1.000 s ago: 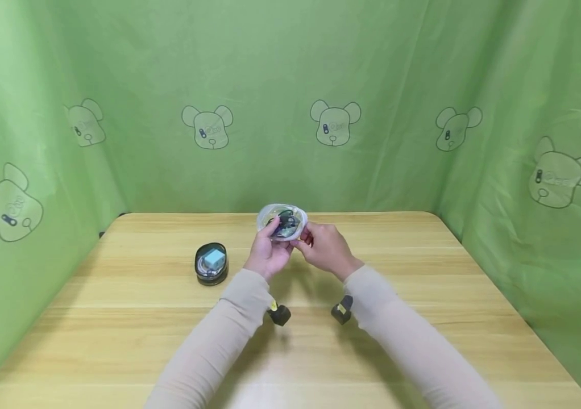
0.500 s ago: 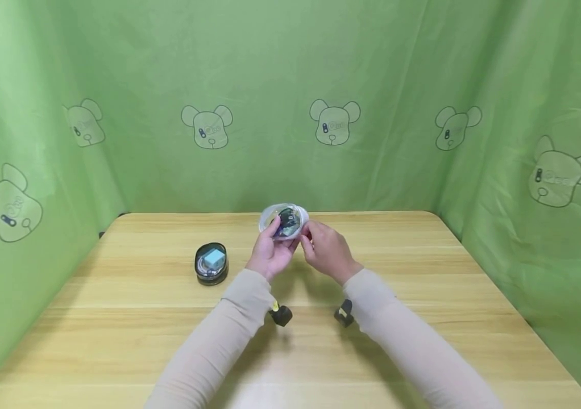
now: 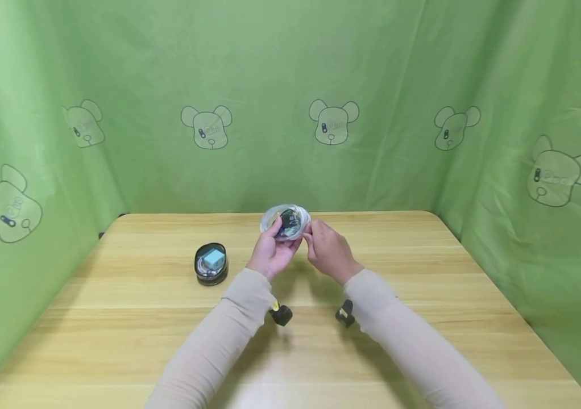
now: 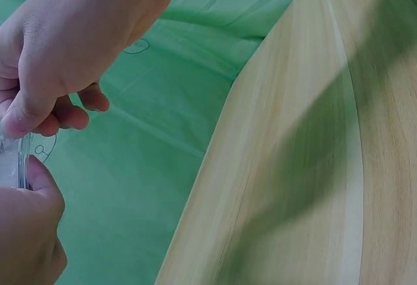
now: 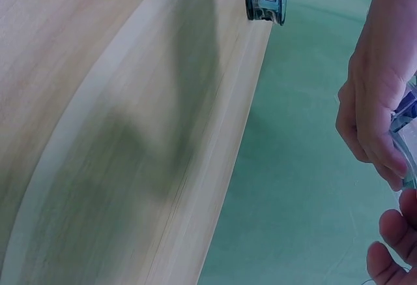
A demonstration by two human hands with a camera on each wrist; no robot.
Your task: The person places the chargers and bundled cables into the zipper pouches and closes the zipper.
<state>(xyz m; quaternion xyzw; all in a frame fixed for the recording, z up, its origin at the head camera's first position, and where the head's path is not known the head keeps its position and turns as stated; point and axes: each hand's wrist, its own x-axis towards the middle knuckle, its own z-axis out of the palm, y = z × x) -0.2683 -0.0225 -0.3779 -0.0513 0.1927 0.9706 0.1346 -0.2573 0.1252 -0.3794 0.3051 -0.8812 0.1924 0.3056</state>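
Note:
A clear oval case [image 3: 273, 216] with a pale rim is held up over the far part of the table; a dark coiled item shows inside it. My left hand [image 3: 270, 253] grips it from below with the thumb over its front. At the right end of the rim, my right hand [image 3: 328, 247] pinches the edge with thumb and curled fingers; what small part lies between them is hidden. In the left wrist view, the right thumb [image 4: 18, 120] sits at the case edge above the left hand [image 4: 29, 223]. In the right wrist view, the left hand [image 5: 374, 109] wraps the case.
A second oval case [image 3: 211, 278], dark-rimmed with a clear top, stands on the wooden table [image 3: 116, 329] to the left. Inside it is a light blue block [image 3: 214, 259]. Green curtain [image 3: 270, 68] printed with bear heads encloses the back and sides.
My right hand has shifted slightly right and up along the rim of the clear case. The left hand and the case have moved a little right. The dark-rimmed case is unmoved.

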